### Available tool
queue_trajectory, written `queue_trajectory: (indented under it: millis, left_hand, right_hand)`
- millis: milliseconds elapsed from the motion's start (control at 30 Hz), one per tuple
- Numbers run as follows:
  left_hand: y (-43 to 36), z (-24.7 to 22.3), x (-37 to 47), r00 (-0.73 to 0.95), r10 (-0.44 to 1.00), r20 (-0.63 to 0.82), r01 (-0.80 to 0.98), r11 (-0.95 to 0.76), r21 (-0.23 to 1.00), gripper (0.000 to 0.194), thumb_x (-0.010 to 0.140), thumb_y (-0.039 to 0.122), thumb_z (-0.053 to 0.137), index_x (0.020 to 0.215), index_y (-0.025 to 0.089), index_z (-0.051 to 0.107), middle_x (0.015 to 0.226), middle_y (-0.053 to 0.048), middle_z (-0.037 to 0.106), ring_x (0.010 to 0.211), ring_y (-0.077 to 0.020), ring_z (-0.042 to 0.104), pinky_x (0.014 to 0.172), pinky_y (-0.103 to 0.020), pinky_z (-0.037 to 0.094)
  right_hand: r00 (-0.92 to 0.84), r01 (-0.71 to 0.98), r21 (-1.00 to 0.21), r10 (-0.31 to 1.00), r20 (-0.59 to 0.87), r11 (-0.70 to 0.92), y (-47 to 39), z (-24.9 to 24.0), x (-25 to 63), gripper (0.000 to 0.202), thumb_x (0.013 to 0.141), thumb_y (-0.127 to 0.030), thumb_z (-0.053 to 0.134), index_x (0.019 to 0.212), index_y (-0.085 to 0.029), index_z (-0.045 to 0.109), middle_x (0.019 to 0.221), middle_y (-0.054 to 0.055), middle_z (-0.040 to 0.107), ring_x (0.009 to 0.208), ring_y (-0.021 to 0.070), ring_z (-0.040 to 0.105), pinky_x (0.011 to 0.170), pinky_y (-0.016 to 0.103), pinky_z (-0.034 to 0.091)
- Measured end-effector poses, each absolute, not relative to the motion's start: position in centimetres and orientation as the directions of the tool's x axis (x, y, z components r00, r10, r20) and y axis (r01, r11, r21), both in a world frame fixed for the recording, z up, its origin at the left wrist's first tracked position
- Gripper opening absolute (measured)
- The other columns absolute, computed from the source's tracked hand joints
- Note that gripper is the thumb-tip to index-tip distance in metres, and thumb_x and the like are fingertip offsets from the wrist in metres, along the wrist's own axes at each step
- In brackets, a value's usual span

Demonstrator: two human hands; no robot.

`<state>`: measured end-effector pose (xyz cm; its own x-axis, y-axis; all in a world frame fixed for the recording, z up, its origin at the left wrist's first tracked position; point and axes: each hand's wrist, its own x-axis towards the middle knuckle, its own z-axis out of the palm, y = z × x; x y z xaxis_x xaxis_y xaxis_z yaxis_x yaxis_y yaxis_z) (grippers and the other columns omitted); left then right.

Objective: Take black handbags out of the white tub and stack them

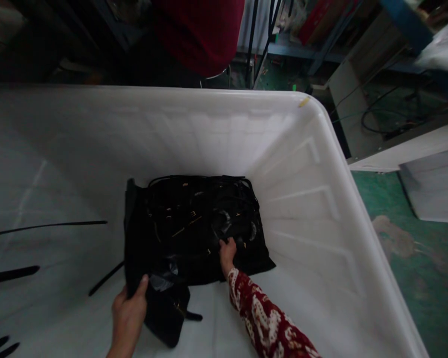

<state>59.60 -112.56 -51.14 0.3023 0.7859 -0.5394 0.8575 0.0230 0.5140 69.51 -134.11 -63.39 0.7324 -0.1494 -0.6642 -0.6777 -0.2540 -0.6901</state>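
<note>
White tub [321, 164] holds a black bag [194, 228] on its floor. Left hand [129, 313] fingers grip the bag's near corner; right hand [227, 254] fingers close on its strap. Black strips [45, 227] lie left of the bag.

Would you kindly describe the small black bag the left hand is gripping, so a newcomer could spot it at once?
Start at the big white tub and look to its floor, where a heap of black bags lies. At the heap's near left corner, the small black bag sits under the left hand, alone on bare white floor, closest to the viewer.
</note>
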Motion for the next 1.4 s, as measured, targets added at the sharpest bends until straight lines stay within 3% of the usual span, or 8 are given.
queue_trajectory:
  millis: [233,333,533,667,867,967,1167,1400]
  left_hand:
    - [-114.9,-48.4,61.8,0.492,0.631,-0.599,0.771,0.005,0.637,0.025,0.052,0.031,0.070,0.073,0.018,0.062,0.076,-0.003,0.066,0.085,-0.0260,0.059,0.076,-0.032,0.049]
    - [-115.3,-48.6,61.4,0.547,0.537,-0.643,0.736,0.057,0.674,0.032,0.041,0.016,0.075,0.070,0.021,0.062,0.078,-0.003,0.067,0.088,-0.0269,0.059,0.073,-0.031,0.051]
    - [-115.9,-48.9,60.4,0.431,0.341,-0.836,0.723,0.423,0.546,0.049,0.034,0.004,0.072,0.080,0.020,0.063,0.081,-0.003,0.068,0.089,-0.0274,0.061,0.066,-0.029,0.052]
    - [-116.6,-49.9,60.9,0.193,0.258,-0.947,0.711,0.628,0.316,0.019,0.056,0.024,0.067,0.074,0.018,0.064,0.075,-0.006,0.068,0.081,-0.0276,0.063,0.066,-0.037,0.053]
    - [-118.2,-53.6,58.9,0.026,0.333,-0.942,0.799,0.560,0.220,0.014,0.059,0.023,0.069,0.070,0.016,0.065,0.065,-0.008,0.067,0.070,-0.0267,0.065,0.066,-0.039,0.052]
    - [-119.8,-54.8,58.2,0.151,0.430,-0.890,0.831,0.433,0.350,0.031,0.047,0.006,0.072,0.075,0.016,0.064,0.070,-0.006,0.068,0.070,-0.0250,0.065,0.072,-0.038,0.051]
    - [-118.7,-56.9,58.0,0.115,0.597,-0.794,0.847,0.359,0.392,0.026,0.047,0.006,0.070,0.069,0.016,0.061,0.064,-0.003,0.066,0.070,-0.0241,0.063,0.073,-0.037,0.050]
    - [-117.0,-55.3,58.4,0.043,0.645,-0.763,0.813,0.422,0.402,0.018,0.049,0.004,0.069,0.059,0.015,0.058,0.052,-0.001,0.062,0.050,-0.0184,0.058,0.051,-0.030,0.049]
  right_hand:
    - [0.853,-0.237,-0.967,0.454,-0.255,-0.097,-127.8,-51.7,70.2,0.004,0.071,-0.016,0.049,0.072,-0.019,0.052,0.071,-0.005,0.051,0.070,0.0100,0.047,0.067,0.020,0.039]
    - [0.815,-0.336,-0.939,0.522,-0.251,0.073,-124.0,-48.9,68.5,0.009,0.069,-0.017,0.054,0.063,-0.019,0.047,0.060,-0.008,0.043,0.059,0.0071,0.041,0.055,0.017,0.033]
    - [0.702,-0.702,-0.641,0.451,-0.551,0.310,-122.6,-51.2,67.5,0.025,0.054,-0.020,0.067,0.059,-0.019,0.042,0.050,-0.009,0.041,0.046,0.0060,0.039,0.043,0.017,0.030]
    - [0.519,-0.827,-0.269,0.489,-0.701,0.494,-123.3,-54.9,66.2,0.032,0.051,-0.018,0.070,0.060,-0.019,0.039,0.045,-0.009,0.044,0.039,0.0080,0.043,0.040,0.020,0.037]
    - [0.305,-0.887,0.015,0.608,-0.733,0.462,-124.1,-59.6,62.8,0.030,0.077,-0.044,0.053,0.073,-0.014,0.050,0.049,-0.001,0.051,0.045,0.0134,0.055,0.049,0.030,0.048]
    - [0.368,-0.868,-0.177,0.363,-0.856,0.463,-125.0,-60.5,64.2,0.028,0.082,-0.042,0.043,0.086,-0.014,0.049,0.059,0.000,0.055,0.054,0.0149,0.061,0.058,0.034,0.052]
    - [0.563,-0.826,-0.555,-0.141,-0.814,-0.096,-132.3,-64.2,72.4,0.034,0.076,-0.025,0.048,0.109,-0.016,0.046,0.096,0.012,0.059,0.096,0.0235,0.058,0.081,0.040,0.048]
    - [0.645,-0.684,-0.599,0.039,-0.763,-0.416,-137.3,-63.0,76.5,0.052,0.060,-0.009,0.054,0.112,-0.012,0.054,0.108,0.011,0.062,0.103,0.0258,0.055,0.092,0.039,0.040]
